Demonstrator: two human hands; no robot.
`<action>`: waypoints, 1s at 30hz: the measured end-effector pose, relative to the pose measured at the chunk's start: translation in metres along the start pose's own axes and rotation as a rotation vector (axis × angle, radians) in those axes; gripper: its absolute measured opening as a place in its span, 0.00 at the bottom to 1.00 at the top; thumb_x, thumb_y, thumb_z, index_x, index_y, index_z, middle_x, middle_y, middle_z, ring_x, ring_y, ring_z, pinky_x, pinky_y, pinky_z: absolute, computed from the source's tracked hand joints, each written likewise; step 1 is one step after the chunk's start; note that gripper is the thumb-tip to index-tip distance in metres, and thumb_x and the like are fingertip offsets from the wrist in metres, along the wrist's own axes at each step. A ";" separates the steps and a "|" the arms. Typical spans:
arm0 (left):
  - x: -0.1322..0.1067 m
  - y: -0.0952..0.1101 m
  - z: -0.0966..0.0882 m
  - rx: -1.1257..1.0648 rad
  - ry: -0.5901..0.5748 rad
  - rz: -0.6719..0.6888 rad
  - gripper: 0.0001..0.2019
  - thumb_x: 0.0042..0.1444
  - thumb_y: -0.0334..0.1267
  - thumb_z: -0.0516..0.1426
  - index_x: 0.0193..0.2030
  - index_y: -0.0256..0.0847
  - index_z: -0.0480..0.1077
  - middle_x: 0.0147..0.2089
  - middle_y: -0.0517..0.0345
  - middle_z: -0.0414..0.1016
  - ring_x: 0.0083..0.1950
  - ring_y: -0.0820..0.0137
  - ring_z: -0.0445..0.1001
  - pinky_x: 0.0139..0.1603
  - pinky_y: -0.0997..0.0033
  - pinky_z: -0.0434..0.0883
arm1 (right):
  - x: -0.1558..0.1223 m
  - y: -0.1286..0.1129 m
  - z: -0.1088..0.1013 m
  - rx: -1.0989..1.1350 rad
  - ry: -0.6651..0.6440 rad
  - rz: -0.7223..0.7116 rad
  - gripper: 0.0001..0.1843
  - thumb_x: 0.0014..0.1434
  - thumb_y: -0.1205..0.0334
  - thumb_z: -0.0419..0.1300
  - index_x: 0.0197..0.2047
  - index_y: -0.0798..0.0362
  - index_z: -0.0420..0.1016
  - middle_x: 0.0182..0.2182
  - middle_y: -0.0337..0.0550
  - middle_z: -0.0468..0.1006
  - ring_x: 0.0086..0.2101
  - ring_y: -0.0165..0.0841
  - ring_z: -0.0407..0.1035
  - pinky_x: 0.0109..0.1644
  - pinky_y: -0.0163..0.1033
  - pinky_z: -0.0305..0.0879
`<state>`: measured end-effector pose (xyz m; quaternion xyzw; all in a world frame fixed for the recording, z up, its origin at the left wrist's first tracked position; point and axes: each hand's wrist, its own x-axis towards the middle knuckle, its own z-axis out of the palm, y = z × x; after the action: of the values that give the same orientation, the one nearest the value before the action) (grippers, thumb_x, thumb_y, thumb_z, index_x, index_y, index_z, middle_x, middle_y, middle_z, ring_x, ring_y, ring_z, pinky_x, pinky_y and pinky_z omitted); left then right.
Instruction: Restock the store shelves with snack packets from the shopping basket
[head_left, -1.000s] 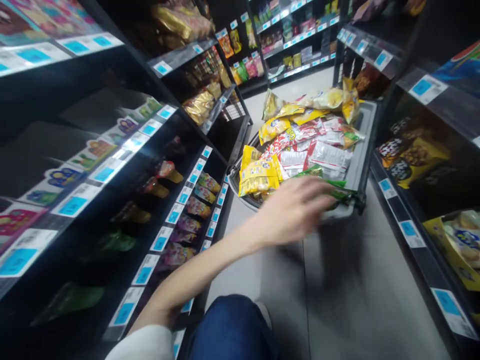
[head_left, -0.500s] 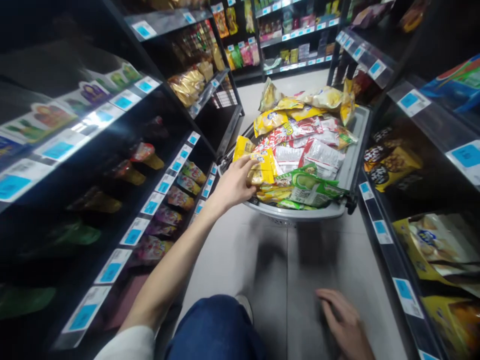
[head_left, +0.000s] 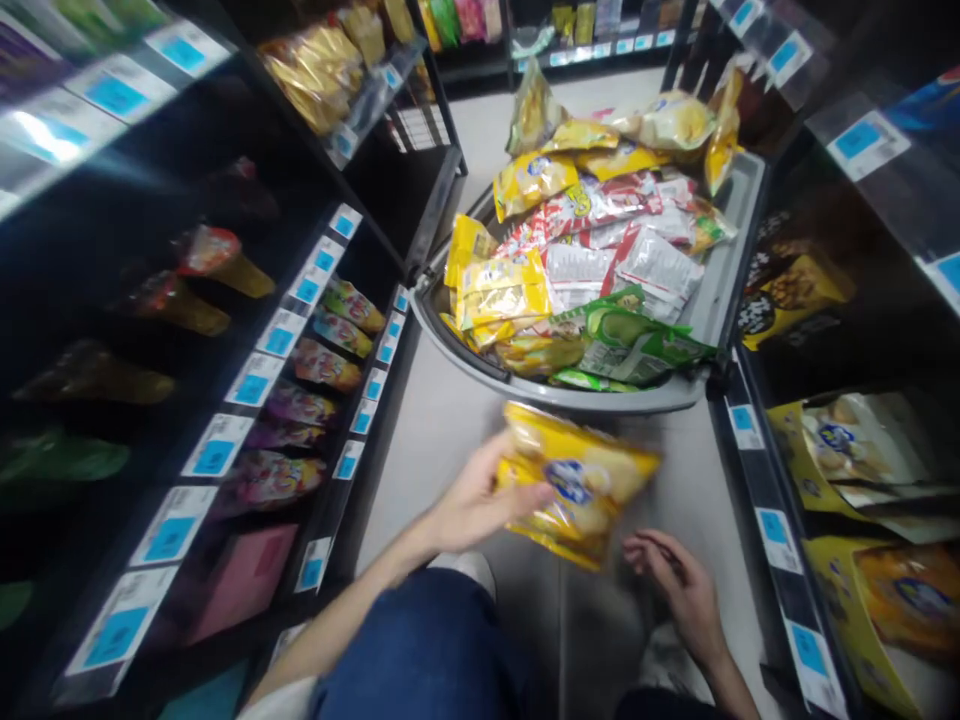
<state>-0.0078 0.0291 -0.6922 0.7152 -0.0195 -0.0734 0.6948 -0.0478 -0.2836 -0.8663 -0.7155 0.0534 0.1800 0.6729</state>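
Note:
In the head view, my left hand [head_left: 476, 500] grips a yellow snack bag [head_left: 592, 500] by its left side, thumb across the front. The bag has a blue logo and is a little blurred, held above the floor just in front of a grey shopping basket [head_left: 637, 398]. My right hand [head_left: 681, 585] is just right of the bag, apart from it, with bent fingers, the thumb side parted, and nothing visible in it. Heaped in the basket are yellow packets [head_left: 502, 292], red-and-white packets [head_left: 592, 210] and a green packet [head_left: 626, 340].
Dark shelves with price labels [head_left: 251, 380] run close along the left, holding cups and small colourful packs [head_left: 326, 362]. On the right, more shelves hold yellow snack bags [head_left: 855, 450]. Grey tiled floor [head_left: 420, 430] lies between, with further shelving behind the basket.
My left hand has left the basket and come back toward me with a yellow snack bag in it. My right hand has come up slightly, fingers more bent. The view has tilted down.

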 end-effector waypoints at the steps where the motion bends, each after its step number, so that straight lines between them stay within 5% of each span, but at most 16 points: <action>1: -0.001 -0.019 0.010 -0.060 -0.208 -0.151 0.23 0.59 0.47 0.65 0.56 0.38 0.72 0.49 0.50 0.80 0.45 0.65 0.80 0.44 0.70 0.77 | 0.000 -0.002 0.003 0.126 -0.011 0.050 0.25 0.63 0.37 0.60 0.48 0.50 0.80 0.41 0.50 0.84 0.35 0.39 0.79 0.37 0.40 0.77; 3: -0.001 -0.067 0.035 -0.169 -0.424 -0.377 0.27 0.56 0.49 0.67 0.57 0.36 0.71 0.53 0.47 0.78 0.49 0.62 0.79 0.49 0.67 0.77 | 0.000 -0.003 0.008 0.313 -0.015 0.106 0.35 0.62 0.28 0.53 0.49 0.51 0.79 0.42 0.52 0.83 0.35 0.40 0.78 0.33 0.41 0.76; 7: -0.019 -0.163 0.091 -0.466 -0.267 -0.679 0.37 0.47 0.55 0.71 0.57 0.34 0.68 0.55 0.43 0.78 0.52 0.62 0.79 0.57 0.64 0.74 | 0.002 0.004 0.012 0.178 0.044 0.166 0.34 0.54 0.27 0.63 0.38 0.54 0.81 0.33 0.47 0.82 0.32 0.38 0.74 0.32 0.39 0.72; 10: -0.038 -0.199 0.113 -0.542 -0.322 -0.728 0.42 0.37 0.45 0.77 0.57 0.35 0.67 0.56 0.42 0.78 0.53 0.62 0.79 0.60 0.62 0.73 | 0.002 0.012 0.012 0.079 0.167 0.221 0.28 0.50 0.35 0.70 0.32 0.55 0.80 0.27 0.43 0.80 0.30 0.36 0.73 0.35 0.38 0.71; 16: -0.041 -0.206 0.111 -0.478 -0.365 -0.707 0.34 0.43 0.48 0.74 0.53 0.32 0.70 0.43 0.47 0.82 0.39 0.66 0.81 0.47 0.63 0.78 | 0.005 0.018 0.011 0.294 0.387 0.296 0.24 0.47 0.40 0.73 0.30 0.54 0.79 0.28 0.40 0.80 0.29 0.33 0.72 0.32 0.35 0.69; 21: -0.037 -0.204 0.108 -0.495 -0.406 -0.684 0.31 0.44 0.45 0.75 0.51 0.32 0.73 0.44 0.48 0.82 0.41 0.69 0.81 0.49 0.70 0.76 | 0.004 0.019 0.018 0.437 0.454 0.297 0.19 0.48 0.46 0.73 0.30 0.54 0.79 0.29 0.39 0.80 0.32 0.34 0.74 0.35 0.37 0.72; 30: -0.030 -0.201 0.106 -0.455 -0.358 -0.717 0.32 0.43 0.44 0.75 0.52 0.32 0.71 0.47 0.47 0.82 0.43 0.66 0.82 0.53 0.65 0.76 | 0.006 0.032 0.018 0.630 0.536 0.337 0.15 0.53 0.52 0.68 0.37 0.54 0.77 0.36 0.41 0.83 0.40 0.35 0.77 0.47 0.38 0.76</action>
<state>-0.0668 -0.0651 -0.8928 0.4821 0.1263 -0.4338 0.7506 -0.0561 -0.2674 -0.8991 -0.4782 0.3940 0.0704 0.7817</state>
